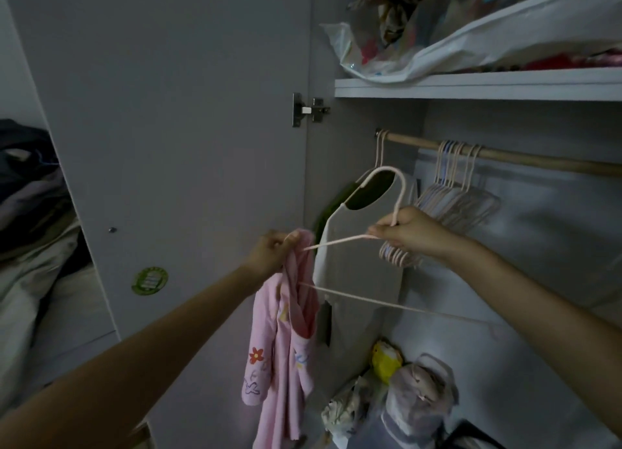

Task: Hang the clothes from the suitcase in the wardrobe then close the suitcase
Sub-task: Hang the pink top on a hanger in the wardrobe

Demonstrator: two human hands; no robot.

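Note:
I face the open wardrobe. My left hand (274, 250) pinches the neck of a small pink garment (286, 344) with flower prints, which hangs down below it. My right hand (409, 233) grips a pale pink hanger (367, 300) just under its hook. The hanger's left arm pokes into the garment's neck opening. Behind them a white and green garment (350, 246) hangs on the wooden rail (525, 157). The suitcase is out of view.
Several empty pink hangers (461, 192) hang bunched on the rail. A shelf (471, 85) above holds plastic bags of fabric. Bags and a bundle (417, 401) sit on the wardrobe floor. The open door (175, 145) stands on the left, with piled clothes (30, 192) beyond it.

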